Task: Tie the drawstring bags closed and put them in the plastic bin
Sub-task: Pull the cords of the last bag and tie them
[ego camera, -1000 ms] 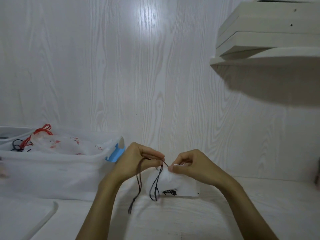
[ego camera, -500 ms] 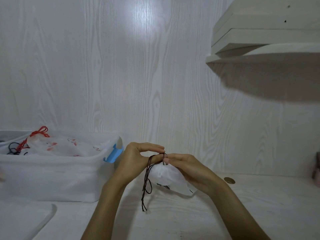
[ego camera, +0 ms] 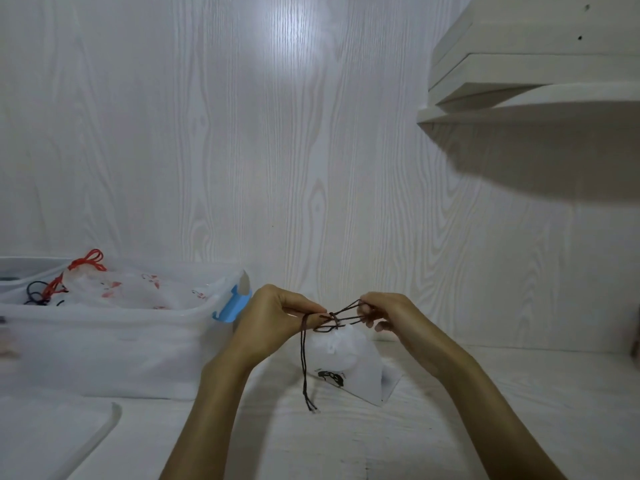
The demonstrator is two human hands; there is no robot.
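Above the desk [ego camera: 346,441], the left hand [ego camera: 273,323] and right hand [ego camera: 391,317] pinch a dark drawstring [ego camera: 337,318] taut between curled fingers [ego camera: 367,310], the white bag [ego camera: 343,362] hanging just below.

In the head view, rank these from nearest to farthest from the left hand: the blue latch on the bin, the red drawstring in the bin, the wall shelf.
Measured from the left hand:
1. Blue latch, just to its left on the end of the plastic bin.
2. Red drawstring, farther left, at the bin's back.
3. Wall shelf, high up on the right.
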